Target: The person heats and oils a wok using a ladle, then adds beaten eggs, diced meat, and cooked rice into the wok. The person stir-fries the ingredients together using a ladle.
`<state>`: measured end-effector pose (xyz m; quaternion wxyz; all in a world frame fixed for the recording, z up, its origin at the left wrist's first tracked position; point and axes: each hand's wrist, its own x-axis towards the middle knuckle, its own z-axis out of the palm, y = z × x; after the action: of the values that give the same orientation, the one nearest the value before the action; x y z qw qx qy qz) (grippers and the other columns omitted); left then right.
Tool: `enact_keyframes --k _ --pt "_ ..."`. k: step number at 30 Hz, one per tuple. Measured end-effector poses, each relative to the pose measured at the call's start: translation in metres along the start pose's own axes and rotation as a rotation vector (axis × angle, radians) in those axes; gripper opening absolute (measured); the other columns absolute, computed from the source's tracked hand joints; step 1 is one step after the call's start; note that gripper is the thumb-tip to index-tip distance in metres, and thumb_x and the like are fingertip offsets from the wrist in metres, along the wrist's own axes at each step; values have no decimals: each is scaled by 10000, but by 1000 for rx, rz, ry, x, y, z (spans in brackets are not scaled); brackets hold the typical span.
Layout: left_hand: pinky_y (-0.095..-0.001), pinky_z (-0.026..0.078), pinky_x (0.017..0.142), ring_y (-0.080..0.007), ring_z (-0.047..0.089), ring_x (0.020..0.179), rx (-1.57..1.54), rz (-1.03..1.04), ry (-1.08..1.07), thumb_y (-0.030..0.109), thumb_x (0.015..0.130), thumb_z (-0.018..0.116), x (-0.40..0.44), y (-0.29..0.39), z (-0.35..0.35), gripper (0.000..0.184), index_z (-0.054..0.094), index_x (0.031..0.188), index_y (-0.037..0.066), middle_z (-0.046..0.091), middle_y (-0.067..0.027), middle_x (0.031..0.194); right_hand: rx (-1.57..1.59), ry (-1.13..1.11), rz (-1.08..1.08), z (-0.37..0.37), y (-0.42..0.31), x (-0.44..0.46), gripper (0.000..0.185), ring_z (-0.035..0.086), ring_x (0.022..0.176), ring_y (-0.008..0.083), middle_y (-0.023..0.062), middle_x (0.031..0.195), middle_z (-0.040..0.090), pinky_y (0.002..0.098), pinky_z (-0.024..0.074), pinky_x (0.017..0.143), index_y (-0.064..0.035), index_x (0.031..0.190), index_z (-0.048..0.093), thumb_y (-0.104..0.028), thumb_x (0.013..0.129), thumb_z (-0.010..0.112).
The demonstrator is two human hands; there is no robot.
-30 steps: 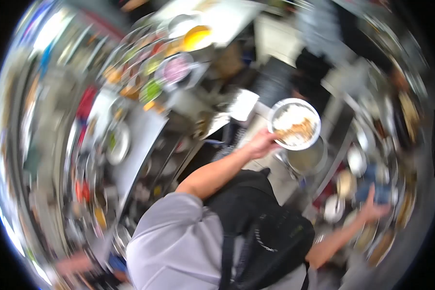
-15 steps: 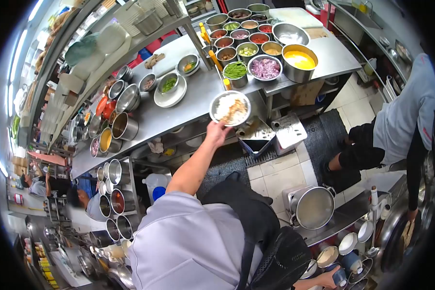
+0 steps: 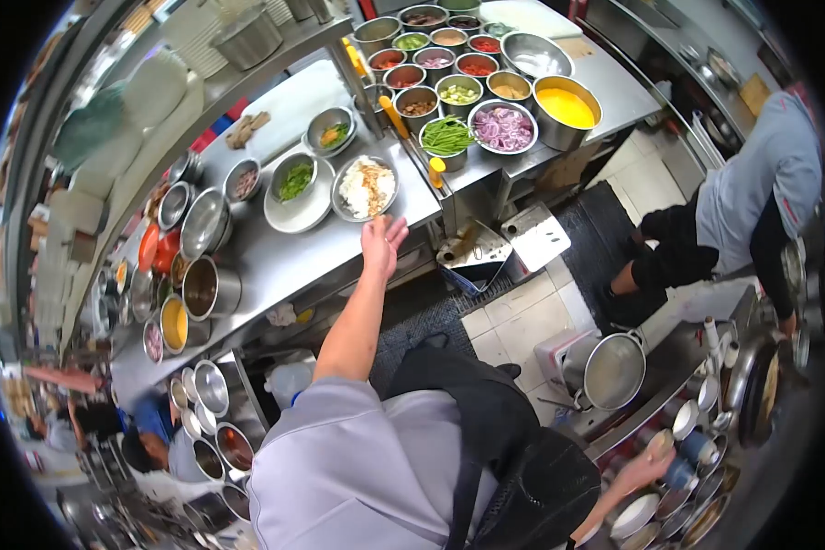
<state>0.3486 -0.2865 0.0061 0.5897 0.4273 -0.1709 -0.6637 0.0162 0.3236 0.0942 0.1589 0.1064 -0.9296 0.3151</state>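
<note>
A metal bowl of white rice with brown sauce (image 3: 365, 189) rests on the steel counter near its front edge. Just below its rim is my left hand (image 3: 383, 246), empty, palm up, fingers apart. Beside that bowl stand a bowl of chopped greens (image 3: 295, 181) on a white plate (image 3: 293, 218) and a bowl with orange and green food (image 3: 330, 132). At the lower right, my right hand (image 3: 644, 470) is closed round something pale and blurred. A blue-and-white container (image 3: 683, 474) and several bowls surround it.
Metal pots of sliced red onion (image 3: 503, 126), green beans (image 3: 446, 137) and yellow liquid (image 3: 566, 107) crowd the far counter. A large stockpot (image 3: 613, 371) stands to my right. Another person in a grey top (image 3: 752, 192) is at the right edge. More bowls line the left.
My left hand has moved left, set the rice bowl on the counter and let go. My right hand has risen from beside the blue-and-white container. The view has shifted.
</note>
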Motion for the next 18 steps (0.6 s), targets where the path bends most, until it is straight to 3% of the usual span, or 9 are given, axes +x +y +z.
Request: enact_keyframes --k 4,6,8,11,12,14,16,17,18 --pt "-298 567 677 -222 687 869 403 -207 -334 164 997 507 -22 -25 -25 175 485 1140 66 639 -100 969 211 -430 57 57 -126 -114 444 585 1044 247 213 1258 544 331 459 906 56 1320 484 -147 946 608" --pt "-270 543 615 -172 668 725 582 -277 -443 169 990 520 -40 -36 -33 176 488 1129 65 632 -64 820 300 -610 1 100 -121 -183 408 613 990 236 192 1170 602 330 481 859 24 1299 518 -137 936 614" --pt "-262 507 555 -123 596 644 709 -364 -549 136 974 542 -62 -44 -33 185 469 1129 68 586 -34 740 378 -882 180 118 -145 -234 377 640 942 236 179 1064 654 338 494 830 -1 1275 551 -154 937 617" --pt "-279 459 548 -100 505 613 814 -360 -823 120 954 554 -88 -60 -34 193 484 1128 77 522 -12 730 442 -1023 110 121 -176 -272 336 656 934 247 166 1001 678 341 494 843 -15 1235 588 -174 942 621" --pt "-279 459 548 -100 505 613 815 -400 -891 120 954 554 -93 -64 -35 193 484 1128 77 522 -12 730 426 -1005 120 116 -190 -277 315 657 949 252 167 1021 679 344 494 852 -17 1215 603 -181 947 618" --pt "-319 473 582 -129 519 661 1012 -46 -1130 104 942 536 -98 -74 -34 251 477 1182 62 527 -24 776 364 -909 122 100 -220 -267 279 657 1005 294 179 1082 678 361 494 888 -32 1179 634 -190 950 613" --pt "-327 497 780 -163 572 791 1104 87 -1291 150 886 600 -101 -70 -21 352 544 1220 54 591 -47 888 339 -764 58 98 -208 -271 310 615 1088 361 179 1167 656 404 484 933 -40 1191 633 -207 931 616" --pt "-293 490 756 -133 560 792 1041 171 -1374 121 887 610 -95 -82 -25 336 550 1206 35 582 -30 887 292 -666 46 82 -217 -266 322 618 1074 360 175 1156 661 413 484 929 -48 1202 627 -226 935 608" --pt "-252 474 737 -96 534 789 949 -15 -1392 84 891 621 -106 -81 -20 280 565 1156 16 564 -9 877 286 -608 61 77 -207 -270 325 611 1081 354 174 1149 661 413 480 930 -54 1211 618 -231 939 600"
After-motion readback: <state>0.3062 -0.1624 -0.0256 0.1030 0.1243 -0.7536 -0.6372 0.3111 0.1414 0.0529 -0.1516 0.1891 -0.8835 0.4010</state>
